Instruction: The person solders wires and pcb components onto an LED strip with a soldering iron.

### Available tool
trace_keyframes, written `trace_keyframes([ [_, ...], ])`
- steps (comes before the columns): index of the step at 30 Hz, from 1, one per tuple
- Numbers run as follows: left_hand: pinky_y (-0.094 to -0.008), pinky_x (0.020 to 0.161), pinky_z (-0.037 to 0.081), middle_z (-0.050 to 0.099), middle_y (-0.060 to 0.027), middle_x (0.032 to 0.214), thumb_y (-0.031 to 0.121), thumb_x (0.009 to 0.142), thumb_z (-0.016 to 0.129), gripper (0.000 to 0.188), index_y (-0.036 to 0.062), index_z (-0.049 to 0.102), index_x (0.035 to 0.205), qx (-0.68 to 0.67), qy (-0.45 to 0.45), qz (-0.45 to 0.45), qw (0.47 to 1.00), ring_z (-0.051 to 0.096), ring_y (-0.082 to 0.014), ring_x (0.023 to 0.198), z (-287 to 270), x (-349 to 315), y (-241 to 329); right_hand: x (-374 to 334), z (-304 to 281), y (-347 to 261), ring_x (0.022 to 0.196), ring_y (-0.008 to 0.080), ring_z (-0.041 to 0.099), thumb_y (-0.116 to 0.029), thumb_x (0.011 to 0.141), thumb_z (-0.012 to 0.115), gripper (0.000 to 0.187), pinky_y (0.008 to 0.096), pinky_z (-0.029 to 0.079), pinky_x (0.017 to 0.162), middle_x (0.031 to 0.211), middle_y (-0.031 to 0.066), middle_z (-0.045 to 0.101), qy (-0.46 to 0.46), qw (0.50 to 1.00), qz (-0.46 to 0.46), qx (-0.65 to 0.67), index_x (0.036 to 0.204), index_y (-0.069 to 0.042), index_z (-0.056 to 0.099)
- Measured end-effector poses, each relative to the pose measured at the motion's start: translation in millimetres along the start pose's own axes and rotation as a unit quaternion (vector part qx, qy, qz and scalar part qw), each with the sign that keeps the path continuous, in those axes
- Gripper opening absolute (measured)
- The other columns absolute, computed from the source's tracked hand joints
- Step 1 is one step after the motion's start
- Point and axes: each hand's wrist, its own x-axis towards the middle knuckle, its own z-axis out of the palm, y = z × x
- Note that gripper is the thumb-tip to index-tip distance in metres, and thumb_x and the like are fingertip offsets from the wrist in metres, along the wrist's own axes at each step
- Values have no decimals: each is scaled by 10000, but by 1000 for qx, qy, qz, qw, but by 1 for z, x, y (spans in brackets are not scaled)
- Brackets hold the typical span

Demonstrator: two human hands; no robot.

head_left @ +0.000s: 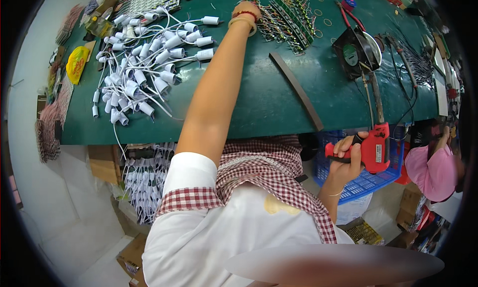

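My right hand [348, 155] is wrapped round the handle of a red soldering gun [379, 150]. Its metal barrel and a thin feed tube point away from me, toward a black round-faced device [352, 53] on the bench. My left arm stretches far across the bench. At its end, my left hand [247, 9] is beside a cluster of small circuit boards with wire leads [291, 21]. The fingers of that hand are hidden behind its back, so whether it holds anything does not show. White lamp holders with white cables [144, 63] lie heaped to the left of that arm.
A dark flat bar [296, 90] lies across the green bench [249, 108]. Rubber bands [327, 22] are scattered near the boards. Red-handled pliers [343, 16] lie behind the black device. Under the front edge stands a blue basket [358, 187]. A person in pink [433, 170] is at right.
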Motion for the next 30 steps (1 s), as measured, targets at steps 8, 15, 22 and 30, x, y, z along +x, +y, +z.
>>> trace_keyframes([
  [8, -324, 665, 537, 684, -86, 992, 366, 852, 654, 312, 91, 659, 999, 29, -30, 9, 999, 652, -181, 721, 22, 18, 35, -7, -5, 2, 517, 123, 431, -62, 894, 496, 265, 280, 434, 494, 666, 91, 512, 36, 999, -21, -12, 1143, 15, 450],
  [15, -226, 359, 365, 628, -86, 641, 224, 886, 587, 192, 40, 642, 887, -263, -47, 38, 963, 510, -111, 433, 50, 97, -52, -7, -16, -6, 538, 120, 446, -67, 905, 486, 270, 275, 446, 521, 702, 88, 530, 9, 1000, -1, 15, 1160, 14, 458],
  [22, -312, 568, 587, 634, -116, 838, 77, 805, 648, 170, -13, 614, 945, -423, -15, -68, 903, 634, -195, 660, 15, 25, 5, -12, -4, -7, 561, 122, 463, -81, 914, 505, 277, 277, 448, 533, 729, 86, 539, 13, 1000, -15, 0, 1173, 3, 455],
  [30, -338, 844, 514, 605, -45, 1034, 208, 915, 585, 337, -37, 531, 1139, -640, -87, 130, 752, 583, -141, 933, -34, -141, -43, -5, 49, -2, 927, 241, 596, -149, 908, 607, 404, 361, 513, 789, 1067, 172, 582, -3, 998, 32, -59, 1240, -21, 417],
])
